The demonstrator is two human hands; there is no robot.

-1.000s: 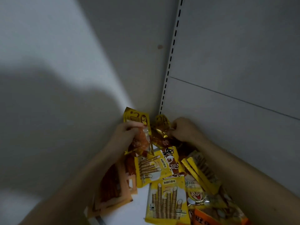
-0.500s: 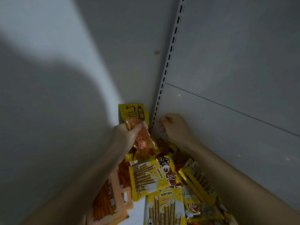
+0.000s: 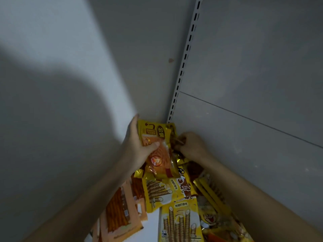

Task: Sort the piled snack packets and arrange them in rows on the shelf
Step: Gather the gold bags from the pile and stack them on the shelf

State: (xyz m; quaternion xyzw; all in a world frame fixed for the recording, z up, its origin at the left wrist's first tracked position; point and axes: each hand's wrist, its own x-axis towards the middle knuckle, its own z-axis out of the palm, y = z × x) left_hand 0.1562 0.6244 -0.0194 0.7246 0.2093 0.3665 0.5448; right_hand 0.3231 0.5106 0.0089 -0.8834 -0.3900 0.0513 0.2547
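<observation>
Shelf: a white shelf board (image 3: 153,222) is showing as a bare strip between the packets at the bottom of the view; the pile is lying on it in the corner.
Corner: a grey side wall (image 3: 73,63) is meeting a grey back panel (image 3: 253,67) at a white slotted upright (image 3: 185,62).
Left hand: the left hand (image 3: 139,147) is gripping a yellow-and-orange packet (image 3: 157,149), thumb lying across its front, fingers behind its left edge, holding it up in the corner just below the upright.
Right hand: the right hand (image 3: 192,145) is sitting against the back panel, fingers curled on a dark crinkled gold packet (image 3: 176,142) just right of the held one; how firmly it is holding is hard to tell in the dim light.
Hands together or apart: they are sitting close, with only the packets between them.
Wafer-roll packets: two yellow ones are lying face up, the upper wafer packet (image 3: 167,189) overlapping the lower wafer packet (image 3: 180,222).
Orange packets: at least two are lying at the left of the pile, the large orange packet (image 3: 120,215) partly under the left forearm.
Right of the pile: a yellow cartoon-face packet (image 3: 209,219) and a long yellow packet (image 3: 213,193) are lying along the right forearm; the number beneath them cannot be counted.
</observation>
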